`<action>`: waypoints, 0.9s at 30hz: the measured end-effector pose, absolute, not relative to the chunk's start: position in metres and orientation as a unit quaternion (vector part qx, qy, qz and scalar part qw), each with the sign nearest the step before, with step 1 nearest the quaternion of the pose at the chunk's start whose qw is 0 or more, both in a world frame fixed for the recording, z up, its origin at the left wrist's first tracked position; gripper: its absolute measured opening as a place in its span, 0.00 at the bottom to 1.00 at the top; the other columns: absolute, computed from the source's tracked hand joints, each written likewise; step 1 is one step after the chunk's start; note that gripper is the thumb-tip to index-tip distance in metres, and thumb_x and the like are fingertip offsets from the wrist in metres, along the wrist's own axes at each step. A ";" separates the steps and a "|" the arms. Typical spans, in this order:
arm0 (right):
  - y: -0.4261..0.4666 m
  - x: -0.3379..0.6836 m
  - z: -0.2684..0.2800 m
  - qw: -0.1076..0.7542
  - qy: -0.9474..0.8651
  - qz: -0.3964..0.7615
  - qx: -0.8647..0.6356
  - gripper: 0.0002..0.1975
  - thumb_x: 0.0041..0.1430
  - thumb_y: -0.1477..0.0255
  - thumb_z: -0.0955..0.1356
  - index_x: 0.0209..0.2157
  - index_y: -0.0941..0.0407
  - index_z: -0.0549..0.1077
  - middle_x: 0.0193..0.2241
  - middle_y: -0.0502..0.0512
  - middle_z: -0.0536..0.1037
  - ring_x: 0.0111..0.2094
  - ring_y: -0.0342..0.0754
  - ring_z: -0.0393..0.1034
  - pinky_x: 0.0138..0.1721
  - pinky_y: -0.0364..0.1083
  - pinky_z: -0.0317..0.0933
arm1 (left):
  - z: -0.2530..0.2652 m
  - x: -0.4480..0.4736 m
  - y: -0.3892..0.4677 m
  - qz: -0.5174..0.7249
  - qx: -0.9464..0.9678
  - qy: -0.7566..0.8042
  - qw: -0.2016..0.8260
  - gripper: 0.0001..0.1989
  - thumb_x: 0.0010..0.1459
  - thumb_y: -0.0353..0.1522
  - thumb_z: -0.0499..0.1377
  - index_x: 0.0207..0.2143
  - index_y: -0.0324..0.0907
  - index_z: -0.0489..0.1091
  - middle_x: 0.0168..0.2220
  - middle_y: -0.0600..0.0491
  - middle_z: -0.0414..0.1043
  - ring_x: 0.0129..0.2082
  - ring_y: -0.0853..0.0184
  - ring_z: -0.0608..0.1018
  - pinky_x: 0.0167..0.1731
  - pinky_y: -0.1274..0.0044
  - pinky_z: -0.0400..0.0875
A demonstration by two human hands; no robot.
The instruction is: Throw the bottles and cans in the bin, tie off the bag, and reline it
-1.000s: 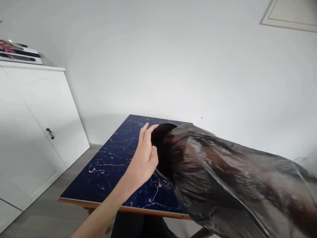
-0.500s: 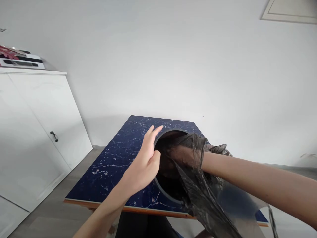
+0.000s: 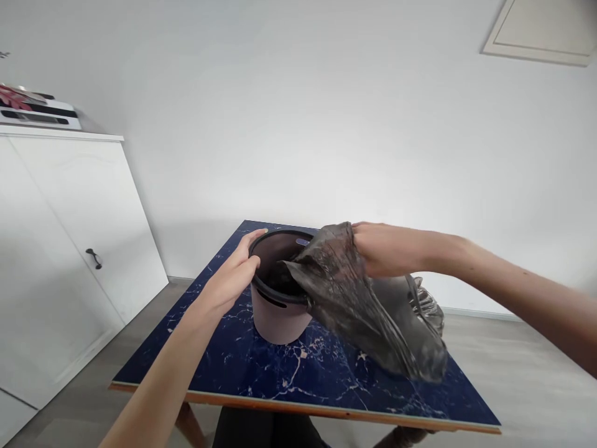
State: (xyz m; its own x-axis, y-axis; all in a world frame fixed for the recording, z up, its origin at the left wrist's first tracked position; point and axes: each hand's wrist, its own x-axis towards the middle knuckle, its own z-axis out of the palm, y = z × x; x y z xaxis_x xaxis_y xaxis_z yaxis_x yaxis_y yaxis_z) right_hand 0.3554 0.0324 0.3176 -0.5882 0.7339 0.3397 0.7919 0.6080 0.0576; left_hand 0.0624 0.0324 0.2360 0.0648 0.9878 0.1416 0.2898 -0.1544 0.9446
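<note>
A trash bin (image 3: 280,320) with a dark rim and slotted handles stands upright on the blue table (image 3: 205,361). My left hand (image 3: 236,267) grips the bin's rim at its left side, thumb on the near edge and fingers around the outside. A thin black trash bag (image 3: 345,286) spills out of the bin over its right rim, part of it still inside. My right hand (image 3: 375,246) is closed on the bag just right of the bin; the bag partly hides its fingers. The loose end of the bag hangs over the table's right half.
Crumpled dark plastic (image 3: 429,308) lies at the table's right edge behind the bag; whether it is a separate piece I cannot tell. A white cabinet (image 3: 60,261) stands at the left, and a white wall (image 3: 298,112) rises behind the table.
My right hand has come out of the bin's mouth and moved up, pulling the bag rightward. The bin, earlier tipped toward me, stands upright now, and my left hand has closed on its rim.
</note>
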 end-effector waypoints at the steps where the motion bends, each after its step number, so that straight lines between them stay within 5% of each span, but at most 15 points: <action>1: 0.035 0.358 0.318 0.089 -0.899 -0.097 -0.418 0.07 0.62 0.64 0.74 0.36 0.53 0.81 0.38 0.56 0.84 0.37 0.52 0.78 0.38 0.48 0.70 | 0.234 0.060 0.036 0.445 0.609 0.525 0.393 0.38 0.58 0.27 0.54 0.71 0.56 0.61 0.76 0.50 0.56 0.69 0.52 0.70 0.64 0.59 0.73; 3: 0.043 0.361 0.315 0.023 -0.905 -0.098 -0.414 0.11 0.65 0.66 0.71 0.46 0.55 0.80 0.46 0.62 0.82 0.43 0.58 0.79 0.40 0.52 0.71 | 0.228 0.055 0.045 0.443 0.601 0.537 0.392 0.38 0.59 0.28 0.54 0.72 0.57 0.59 0.76 0.49 0.56 0.70 0.51 0.70 0.64 0.58 0.72; 7: 0.065 0.370 0.295 0.099 -0.885 -0.063 -0.450 0.22 0.69 0.68 0.66 0.62 0.54 0.72 0.59 0.67 0.75 0.51 0.60 0.78 0.48 0.54 0.73 | 0.222 0.050 0.055 0.436 0.615 0.558 0.346 0.37 0.64 0.29 0.55 0.74 0.53 0.55 0.78 0.46 0.50 0.76 0.48 0.58 0.70 0.52 0.63; 10: 0.079 0.385 0.278 0.172 -0.900 0.005 -0.401 0.23 0.71 0.70 0.65 0.65 0.50 0.69 0.62 0.63 0.76 0.61 0.58 0.72 0.61 0.56 0.69 | 0.229 0.054 0.046 0.434 0.651 0.571 0.250 0.34 0.67 0.30 0.54 0.74 0.45 0.52 0.79 0.41 0.47 0.77 0.46 0.55 0.72 0.51 0.57; 13: 0.085 0.396 0.271 0.211 -0.909 0.054 -0.354 0.25 0.71 0.70 0.66 0.68 0.48 0.66 0.66 0.59 0.73 0.68 0.58 0.65 0.68 0.61 0.61 | 0.249 0.068 0.033 0.494 0.712 0.491 0.090 0.24 0.72 0.31 0.50 0.69 0.44 0.60 0.77 0.44 0.54 0.78 0.53 0.54 0.75 0.57 0.53; 17: 0.073 0.384 0.280 0.199 -0.929 0.060 -0.305 0.24 0.74 0.63 0.65 0.68 0.51 0.67 0.65 0.64 0.74 0.64 0.60 0.71 0.65 0.61 0.65 | 0.282 0.098 0.036 0.475 0.827 0.301 -0.012 0.20 0.79 0.37 0.46 0.68 0.47 0.61 0.74 0.50 0.62 0.78 0.60 0.56 0.78 0.60 0.40; 19: 0.059 0.371 0.287 0.197 -0.930 0.054 -0.305 0.25 0.74 0.61 0.65 0.68 0.52 0.67 0.64 0.65 0.75 0.63 0.61 0.72 0.64 0.62 0.68 | 0.294 0.110 0.048 0.409 0.878 0.248 0.004 0.22 0.80 0.42 0.45 0.69 0.46 0.59 0.70 0.48 0.68 0.74 0.59 0.64 0.78 0.58 0.32; 21: 0.042 0.359 0.291 0.186 -0.931 0.047 -0.311 0.26 0.75 0.62 0.64 0.70 0.52 0.66 0.64 0.65 0.74 0.64 0.62 0.71 0.63 0.63 0.68 | 0.297 0.115 0.059 0.347 0.910 0.226 0.027 0.24 0.80 0.45 0.42 0.66 0.44 0.63 0.62 0.48 0.77 0.66 0.58 0.75 0.77 0.56 0.37; 23: 0.025 0.351 0.290 0.163 -0.935 0.035 -0.313 0.28 0.75 0.63 0.64 0.73 0.50 0.63 0.67 0.64 0.71 0.66 0.64 0.69 0.63 0.63 0.69 | 0.294 0.111 0.065 0.310 0.924 0.220 0.029 0.27 0.81 0.46 0.39 0.57 0.43 0.72 0.51 0.49 0.82 0.55 0.58 0.81 0.71 0.57 0.55; 27: 0.000 0.342 0.272 0.149 -0.933 0.000 -0.328 0.36 0.73 0.60 0.66 0.77 0.46 0.52 0.73 0.61 0.63 0.70 0.66 0.63 0.64 0.66 0.69 | 0.278 0.084 0.054 0.315 0.920 0.231 -0.043 0.26 0.81 0.41 0.41 0.44 0.43 0.77 0.42 0.50 0.83 0.41 0.61 0.82 0.51 0.65 0.70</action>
State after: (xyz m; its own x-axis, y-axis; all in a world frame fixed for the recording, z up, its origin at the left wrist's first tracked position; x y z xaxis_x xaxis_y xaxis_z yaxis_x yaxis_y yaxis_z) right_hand 0.3417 0.0000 0.2716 -0.7404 0.6119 0.2782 0.6120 0.7848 -0.0974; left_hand 0.0836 0.0537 0.2782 0.6949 0.3971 0.5995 0.4508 -0.8901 0.0670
